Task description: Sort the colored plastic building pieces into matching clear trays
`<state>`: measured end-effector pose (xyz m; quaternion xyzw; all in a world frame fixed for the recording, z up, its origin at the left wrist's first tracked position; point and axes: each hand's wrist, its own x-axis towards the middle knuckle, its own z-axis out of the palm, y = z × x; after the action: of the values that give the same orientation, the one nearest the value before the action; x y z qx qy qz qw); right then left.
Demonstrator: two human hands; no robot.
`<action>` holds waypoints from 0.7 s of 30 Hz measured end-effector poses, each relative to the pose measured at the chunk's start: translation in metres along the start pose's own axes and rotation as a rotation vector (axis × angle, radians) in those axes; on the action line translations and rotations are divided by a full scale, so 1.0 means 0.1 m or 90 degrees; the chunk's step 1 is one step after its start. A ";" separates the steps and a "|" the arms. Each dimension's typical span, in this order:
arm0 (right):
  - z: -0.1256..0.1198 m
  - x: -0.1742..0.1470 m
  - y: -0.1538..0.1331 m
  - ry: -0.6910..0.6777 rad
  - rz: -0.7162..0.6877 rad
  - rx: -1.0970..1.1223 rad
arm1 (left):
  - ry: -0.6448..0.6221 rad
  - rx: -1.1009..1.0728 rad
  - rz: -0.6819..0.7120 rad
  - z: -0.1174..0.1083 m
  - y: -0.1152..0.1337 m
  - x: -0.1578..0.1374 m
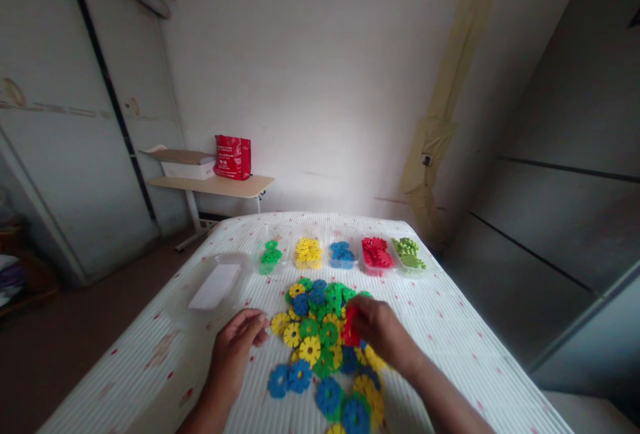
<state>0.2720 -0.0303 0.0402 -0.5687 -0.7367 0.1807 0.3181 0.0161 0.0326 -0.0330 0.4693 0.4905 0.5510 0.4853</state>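
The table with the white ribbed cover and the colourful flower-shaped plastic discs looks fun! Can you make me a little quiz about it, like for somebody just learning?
1. How many clear plastic tubs with pieces in them stand in a row behind the loose pile of flower-shaped plastic discs?
2. Which colour are the pieces in the middle tub: (a) red, (b) yellow or (c) blue?
3. True or false: the person's bare left hand is the one with the red plastic pieces at its fingers.

Key:
1. Five.
2. (c) blue.
3. False: it is the bare right hand.
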 end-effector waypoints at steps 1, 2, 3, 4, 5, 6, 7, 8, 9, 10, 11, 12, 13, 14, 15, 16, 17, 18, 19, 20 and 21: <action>-0.12 0.09 0.09 0.013 0.043 0.066 | 0.000 0.000 -0.003 0.00 0.00 0.00; -0.24 0.18 0.19 0.033 0.081 0.135 | -0.001 0.000 -0.005 0.00 -0.01 0.00; -0.34 0.26 0.29 0.077 0.109 0.181 | -0.003 0.002 -0.007 0.00 -0.02 0.00; -0.44 0.35 0.39 0.139 0.128 0.197 | -0.006 0.006 -0.009 0.00 -0.02 0.00; -0.52 0.43 0.50 0.200 0.146 0.185 | -0.008 0.009 -0.010 0.00 -0.02 0.00; -0.59 0.52 0.60 0.259 0.168 0.157 | -0.009 0.010 -0.011 -0.01 -0.02 0.00; -0.66 0.59 0.69 0.297 0.191 0.112 | -0.008 0.008 -0.012 -0.01 -0.02 0.01; -0.71 0.66 0.78 0.321 0.213 0.057 | -0.006 0.004 -0.012 -0.01 -0.02 0.01; -0.74 0.73 0.86 0.334 0.234 0.013 | -0.003 0.000 -0.013 -0.01 -0.02 0.01; -0.77 0.79 0.93 0.335 0.249 -0.013 | -0.001 -0.005 -0.014 -0.01 -0.01 0.01; -0.80 0.84 0.99 0.331 0.262 -0.035 | 0.001 -0.008 -0.014 -0.01 -0.01 0.01; -0.81 0.88 1.04 0.326 0.274 -0.048 | 0.001 -0.009 -0.015 -0.01 -0.01 0.02; -0.83 0.91 1.07 0.321 0.284 -0.060 | 0.001 -0.010 -0.015 -0.01 -0.01 0.02; -0.84 0.92 1.10 0.318 0.294 -0.076 | -0.001 -0.010 -0.014 -0.01 -0.01 0.02; -0.85 0.93 1.11 0.316 0.303 -0.093 | -0.002 -0.010 -0.012 -0.01 -0.01 0.01; -0.87 0.93 1.12 0.316 0.310 -0.109 | -0.004 -0.009 -0.011 -0.01 -0.02 0.01; -0.88 0.92 1.11 0.317 0.316 -0.123 | -0.006 -0.009 -0.010 -0.01 -0.02 0.01; -0.90 0.91 1.11 0.316 0.321 -0.135 | -0.007 -0.008 -0.009 -0.01 -0.02 0.01; -0.91 0.90 1.10 0.315 0.325 -0.145 | -0.008 -0.006 -0.009 -0.01 -0.02 0.00; -0.92 0.89 1.10 0.311 0.328 -0.152 | -0.008 -0.004 -0.009 -0.01 -0.02 0.00; -0.93 0.89 1.09 0.306 0.329 -0.157 | -0.007 -0.004 -0.009 -0.01 -0.02 0.00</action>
<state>0.4002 0.0769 0.0635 -0.7962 -0.4890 0.0261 0.3552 0.0157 0.0329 -0.0350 0.4673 0.4899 0.5463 0.4933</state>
